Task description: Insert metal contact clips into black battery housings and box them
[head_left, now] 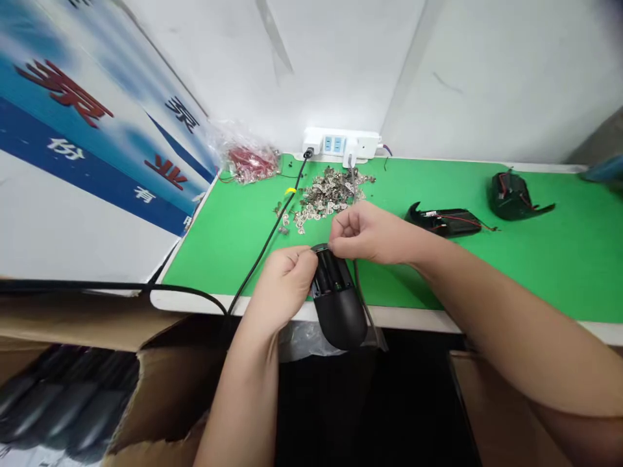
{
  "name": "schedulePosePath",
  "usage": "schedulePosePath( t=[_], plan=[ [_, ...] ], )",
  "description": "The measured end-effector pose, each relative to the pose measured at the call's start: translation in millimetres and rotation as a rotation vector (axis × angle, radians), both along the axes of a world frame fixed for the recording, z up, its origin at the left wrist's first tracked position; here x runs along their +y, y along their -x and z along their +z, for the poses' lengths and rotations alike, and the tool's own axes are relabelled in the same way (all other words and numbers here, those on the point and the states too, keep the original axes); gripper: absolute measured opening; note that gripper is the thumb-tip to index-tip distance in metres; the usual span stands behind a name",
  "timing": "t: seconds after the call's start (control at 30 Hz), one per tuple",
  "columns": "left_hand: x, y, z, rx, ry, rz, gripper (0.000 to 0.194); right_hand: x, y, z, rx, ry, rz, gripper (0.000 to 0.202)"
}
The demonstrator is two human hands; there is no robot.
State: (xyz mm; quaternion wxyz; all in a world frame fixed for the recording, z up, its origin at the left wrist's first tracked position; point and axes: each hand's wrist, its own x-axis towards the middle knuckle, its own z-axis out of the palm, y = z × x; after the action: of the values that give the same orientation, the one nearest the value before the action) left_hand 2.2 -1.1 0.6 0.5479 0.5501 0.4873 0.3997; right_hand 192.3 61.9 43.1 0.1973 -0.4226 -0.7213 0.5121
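A black plastic housing (341, 319) with a rounded end and an open battery compartment extends over the front edge of the table. My left hand (288, 282) grips its far left corner between thumb and fingers. At the far right corner of the housing, my right hand (363, 235) is closed in a pinch. Whatever lies between those fingertips is hidden. Just beyond my hands is a loose pile of small metal contact plates (325, 194) on the green tabletop (224, 233).
A power strip (335, 144) with plugs stands against the wall. A black cable (265, 245) crosses the table's left side. Two black housings with red wires, one flat (455, 222) and one raised (511, 194), lie right. A cardboard box (165, 383) holds several black housings lower left.
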Motion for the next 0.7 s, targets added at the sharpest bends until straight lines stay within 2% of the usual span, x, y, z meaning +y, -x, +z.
schedulePosePath(
  t=[0.27,0.37,0.5,0.6,0.63,0.7],
  plan=[
    [2,-2,1.0,0.015,-0.073,0.024,0.033,1,-5,-1.3,0.087,0.054,0.042,0.014],
    [-7,-3,5.0,0.037,-0.093,0.095,0.03,-1,-5,-1.1,0.123,0.114,0.04,0.013],
    [-40,-11,14.2,0.137,-0.062,0.292,0.053,-9,0,-2.9,0.173,0.192,-0.016,0.018],
    [-70,-23,28.6,0.398,-0.063,0.357,0.09,-22,6,-3.3,0.176,0.301,-0.088,0.019],
    [-79,-26,35.5,0.503,-0.072,0.366,0.097,-27,8,-2.6,0.185,0.33,-0.079,0.018],
    [-98,-28,51.6,0.665,-0.097,0.343,0.088,-37,11,0.0,0.215,0.365,-0.008,0.017]
  ],
)
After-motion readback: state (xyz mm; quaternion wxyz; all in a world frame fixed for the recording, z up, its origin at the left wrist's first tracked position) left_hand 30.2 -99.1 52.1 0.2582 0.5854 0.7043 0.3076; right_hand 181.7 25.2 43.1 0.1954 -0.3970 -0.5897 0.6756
